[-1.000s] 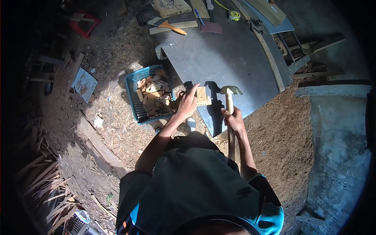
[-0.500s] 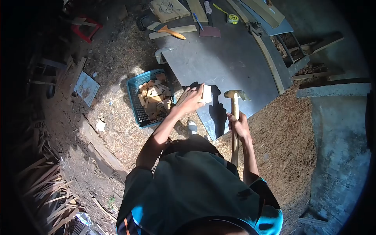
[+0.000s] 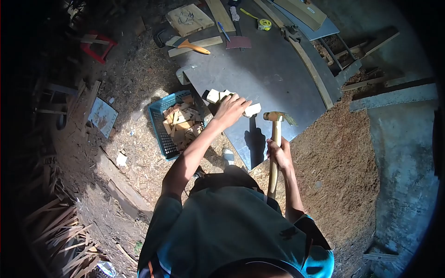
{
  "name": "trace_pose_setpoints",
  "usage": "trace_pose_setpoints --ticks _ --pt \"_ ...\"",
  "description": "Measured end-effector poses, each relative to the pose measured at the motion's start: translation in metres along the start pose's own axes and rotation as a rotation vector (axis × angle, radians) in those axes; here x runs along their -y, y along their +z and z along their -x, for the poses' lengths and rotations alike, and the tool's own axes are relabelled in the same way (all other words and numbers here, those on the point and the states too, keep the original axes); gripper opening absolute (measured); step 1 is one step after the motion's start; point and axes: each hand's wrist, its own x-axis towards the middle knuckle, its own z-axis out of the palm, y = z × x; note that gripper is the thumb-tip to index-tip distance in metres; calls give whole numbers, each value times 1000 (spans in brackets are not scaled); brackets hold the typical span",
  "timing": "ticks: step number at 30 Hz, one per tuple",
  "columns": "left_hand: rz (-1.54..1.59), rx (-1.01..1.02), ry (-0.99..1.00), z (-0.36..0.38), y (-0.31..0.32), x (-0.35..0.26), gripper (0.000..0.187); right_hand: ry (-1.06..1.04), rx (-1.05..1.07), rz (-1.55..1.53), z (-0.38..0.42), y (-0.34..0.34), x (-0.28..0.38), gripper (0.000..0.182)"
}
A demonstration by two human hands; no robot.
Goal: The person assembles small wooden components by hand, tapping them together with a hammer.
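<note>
My left hand (image 3: 230, 111) is closed over a pale wooden piece (image 3: 253, 110), which shows on both sides of the fingers near the table's front left edge. Its left end has block-like parts, and the middle is hidden under my hand. My right hand (image 3: 281, 155) grips a hammer (image 3: 276, 132) by its wooden handle, with the head up and just right of the wood, not touching it. Both are over the front part of the dark table (image 3: 273, 83), where the hammer's shadow falls.
A blue-green crate (image 3: 160, 127) of wood offcuts stands left of the table. On the table's far side are a brush (image 3: 194, 47), a pen (image 3: 223, 31), a tape measure (image 3: 264, 24) and boards (image 3: 190, 19). A clamp (image 3: 184, 74) sits at the left edge. Sawdust (image 3: 338, 167) covers the floor.
My left hand has turned the wooden piece, so its long side and left end now show. The hammer stays upright in my right hand, slightly lower. The view has shifted a little.
</note>
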Motion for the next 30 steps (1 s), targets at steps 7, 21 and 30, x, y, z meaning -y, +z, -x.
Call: trace_pose_setpoints --ticks 7,21,30 --pt "631 -92 -204 3 10 6 14 -36 4 119 -7 2 1 20" --pt "469 84 -375 -14 13 7 14 -43 -34 389 -10 14 35 33" --pt "463 114 -429 -19 10 7 19 -52 -38 344 -13 14 33 32"
